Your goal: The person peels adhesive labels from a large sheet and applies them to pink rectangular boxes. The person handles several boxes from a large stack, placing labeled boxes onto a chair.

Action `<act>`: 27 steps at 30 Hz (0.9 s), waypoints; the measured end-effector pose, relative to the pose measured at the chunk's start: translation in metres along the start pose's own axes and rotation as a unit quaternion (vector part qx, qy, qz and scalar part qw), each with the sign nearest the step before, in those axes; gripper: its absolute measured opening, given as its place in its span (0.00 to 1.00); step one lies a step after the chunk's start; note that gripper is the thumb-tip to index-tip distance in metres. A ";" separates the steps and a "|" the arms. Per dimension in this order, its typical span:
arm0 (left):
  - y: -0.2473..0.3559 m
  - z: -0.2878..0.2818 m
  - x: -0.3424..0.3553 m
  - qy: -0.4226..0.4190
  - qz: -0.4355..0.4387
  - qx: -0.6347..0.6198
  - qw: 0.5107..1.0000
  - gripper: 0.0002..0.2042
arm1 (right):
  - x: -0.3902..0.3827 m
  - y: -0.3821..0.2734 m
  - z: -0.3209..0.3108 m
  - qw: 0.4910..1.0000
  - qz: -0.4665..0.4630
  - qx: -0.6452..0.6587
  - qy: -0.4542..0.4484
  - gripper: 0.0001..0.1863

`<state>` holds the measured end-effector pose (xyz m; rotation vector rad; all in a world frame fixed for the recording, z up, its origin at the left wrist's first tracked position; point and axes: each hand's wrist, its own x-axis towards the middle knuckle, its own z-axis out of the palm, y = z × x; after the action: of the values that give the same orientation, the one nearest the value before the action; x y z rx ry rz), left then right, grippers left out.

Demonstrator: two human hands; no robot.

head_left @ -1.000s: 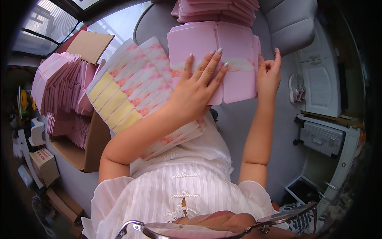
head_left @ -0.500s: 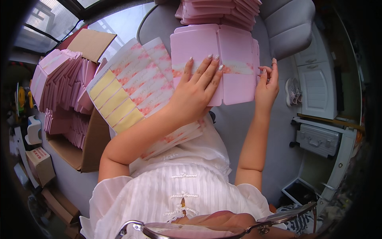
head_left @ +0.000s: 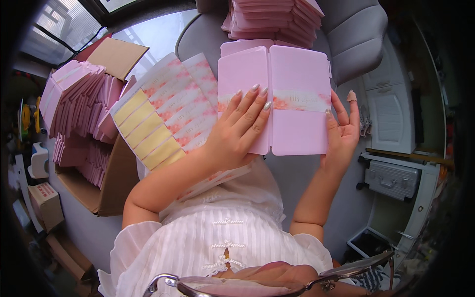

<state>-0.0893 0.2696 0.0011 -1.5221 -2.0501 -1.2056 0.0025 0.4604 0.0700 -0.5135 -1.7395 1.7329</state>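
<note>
An opened pink folding case (head_left: 299,131), two panels joined along a middle hinge, is in front of me. A white band with orange-pink flowers (head_left: 301,100) runs across it. My left hand (head_left: 240,126) lies on the left panel, fingers stretched over the band; its thumb is out of sight. At the right edge my right hand (head_left: 341,126) holds the case, thumb along the edge and some fingers partly behind. A tan covering (head_left: 352,95) wraps one raised fingertip. More pink cases (head_left: 245,46) show just beyond. Floral sticker sheets (head_left: 173,99) lie left of my left hand, with bare yellowish strips (head_left: 141,123).
A tall stack of pink cases (head_left: 274,17) stands on the grey chair seat (head_left: 208,34) ahead. A cardboard box (head_left: 116,173) full of pink cases (head_left: 69,94) is on the left. At right are a white cabinet (head_left: 393,119) and a silver case (head_left: 393,179).
The pink case has come nearer to me, off the cases beyond it, and its right panel shows more fully. Both hands moved back with it; my right hand now holds its edge.
</note>
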 end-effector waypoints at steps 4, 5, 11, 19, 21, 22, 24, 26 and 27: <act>0.006 -0.008 -0.004 0.063 0.001 0.007 0.998 0.28 | -0.016 -0.021 0.021 0.997 -0.067 -0.034 0.027 0.40; 0.007 -0.011 -0.005 0.077 0.011 0.043 0.996 0.26 | -0.020 -0.024 0.025 0.995 -0.084 -0.031 0.038 0.40; -0.005 -0.040 0.006 0.144 0.083 0.254 0.953 0.20 | -0.009 -0.037 0.043 0.976 -0.201 -0.081 0.020 0.36; -0.019 -0.099 0.031 0.171 -0.073 0.166 0.968 0.50 | 0.124 -0.071 0.092 0.975 -0.220 0.007 0.013 0.27; -0.025 -0.111 0.005 0.174 -0.093 0.153 0.968 0.44 | 0.182 -0.073 0.095 0.977 -0.200 0.075 -0.019 0.27; -0.027 -0.116 -0.018 0.171 -0.117 0.162 0.965 0.41 | 0.207 -0.067 0.102 0.980 -0.182 0.072 -0.034 0.28; -0.026 -0.126 -0.063 0.176 -0.182 0.172 0.952 0.35 | 0.255 -0.051 0.110 0.989 -0.135 0.045 -0.032 0.29; -0.016 -0.133 -0.107 0.201 -0.282 0.158 0.925 0.32 | 0.296 -0.032 0.103 0.989 -0.132 -0.058 -0.039 0.31; -0.011 -0.135 -0.130 0.218 -0.334 0.144 0.905 0.30 | 0.322 -0.022 0.091 0.983 -0.148 -0.098 -0.037 0.31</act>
<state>-0.0796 0.0825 -0.0114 -0.3493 -2.3403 -1.2271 -0.2900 0.6050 0.1462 -0.2579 -1.9399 1.3978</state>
